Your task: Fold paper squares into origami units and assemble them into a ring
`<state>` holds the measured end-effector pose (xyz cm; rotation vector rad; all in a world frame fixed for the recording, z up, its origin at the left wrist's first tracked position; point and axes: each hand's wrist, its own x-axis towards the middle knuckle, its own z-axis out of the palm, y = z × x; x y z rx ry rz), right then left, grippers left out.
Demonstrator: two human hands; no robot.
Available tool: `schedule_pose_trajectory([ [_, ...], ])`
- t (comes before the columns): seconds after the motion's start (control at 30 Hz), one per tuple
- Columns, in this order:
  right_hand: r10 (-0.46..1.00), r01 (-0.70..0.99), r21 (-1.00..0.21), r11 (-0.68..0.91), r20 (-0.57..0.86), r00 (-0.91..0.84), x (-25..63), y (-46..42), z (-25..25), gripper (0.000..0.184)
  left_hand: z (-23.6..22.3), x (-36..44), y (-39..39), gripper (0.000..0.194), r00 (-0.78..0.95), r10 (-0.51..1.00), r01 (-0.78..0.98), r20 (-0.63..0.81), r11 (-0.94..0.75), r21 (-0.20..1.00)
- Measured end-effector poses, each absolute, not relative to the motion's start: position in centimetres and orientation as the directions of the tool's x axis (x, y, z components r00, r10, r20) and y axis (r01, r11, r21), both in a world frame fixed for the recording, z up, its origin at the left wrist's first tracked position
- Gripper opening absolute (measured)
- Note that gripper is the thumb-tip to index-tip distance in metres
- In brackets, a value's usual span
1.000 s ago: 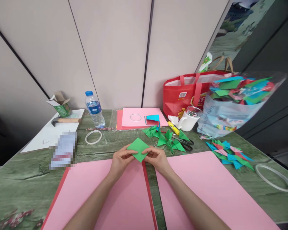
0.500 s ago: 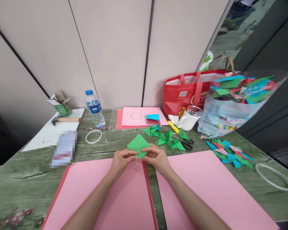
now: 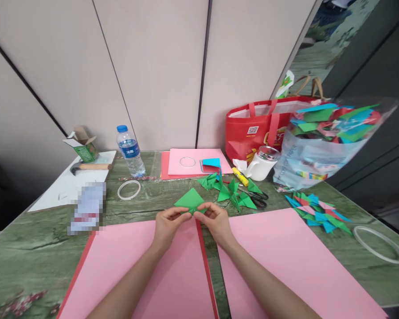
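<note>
A folded piece of green origami paper [image 3: 192,197] is held up in the middle of the head view, its point facing away from me. My left hand [image 3: 169,223] pinches its left lower edge between thumb and fingers. On the other side my right hand [image 3: 215,220] grips the right lower edge the same way. Both thumbs meet near the bottom corner, which is turned up. Just beyond my right hand lie several folded green paper pieces [image 3: 231,194], with black-handled scissors [image 3: 260,200] partly under them.
Large pink sheets [image 3: 286,252] lie under both forearms. Behind stand a water bottle [image 3: 131,153], a white mug [image 3: 263,165], a red bag [image 3: 246,135] and a plastic bag of folded paper [image 3: 319,155]. A hammer [image 3: 91,166] is at left, a white ring [image 3: 381,244] at right.
The bottom corner of the green paper has been folded up, so the diamond shape now looks like a triangle. Both thumbs have come closer together along that edge.
</note>
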<state>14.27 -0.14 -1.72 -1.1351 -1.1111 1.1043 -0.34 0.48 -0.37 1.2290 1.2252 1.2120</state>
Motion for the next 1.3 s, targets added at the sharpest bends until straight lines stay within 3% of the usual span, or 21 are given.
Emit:
schedule_pose_trajectory([
  [0.27, 0.989, -0.116, -0.992, 0.049, 0.032, 0.148, 13.9, -0.3, -2.1, 0.023, -0.8, 0.1, 0.3, 0.033, -0.012, 0.998, -0.113, -0.067, 0.065, 0.991],
  [0.53, 0.987, -0.116, -0.993, 0.038, 0.019, 0.159, 13.7, -0.4, -2.0, 0.021, -1.3, 0.3, 0.1, 0.038, -0.015, 0.997, -0.167, -0.081, 0.077, 0.983],
  [0.8, 0.986, -0.066, -0.996, 0.063, 0.052, 0.157, 13.7, -0.5, -1.9, 0.019, -0.3, 0.6, -0.2, 0.089, 0.012, 0.997, -0.315, -0.082, 0.081, 0.945],
  [0.87, 0.988, -0.056, -0.997, 0.059, 0.050, 0.148, 13.7, -0.5, -1.8, 0.019, -0.4, 0.5, -0.1, 0.083, 0.014, 0.994, -0.312, -0.110, 0.108, 0.944],
  [0.97, 0.989, -0.042, -0.998, 0.056, 0.050, 0.142, 13.7, -0.5, -1.9, 0.019, -0.8, 0.3, 0.2, 0.048, 0.042, 0.990, -0.284, -0.132, 0.138, 0.949],
  [1.03, 0.988, -0.033, -0.997, 0.067, 0.062, 0.144, 13.7, -0.5, -1.9, 0.020, -0.9, 0.2, 0.4, 0.035, 0.080, 0.988, -0.281, -0.131, 0.148, 0.948],
  [1.3, 0.990, 0.009, -0.996, 0.092, 0.092, 0.103, 13.9, -0.5, -2.0, 0.019, -1.0, 0.2, 0.3, 0.030, 0.148, 0.972, -0.281, -0.184, 0.220, 0.934],
])
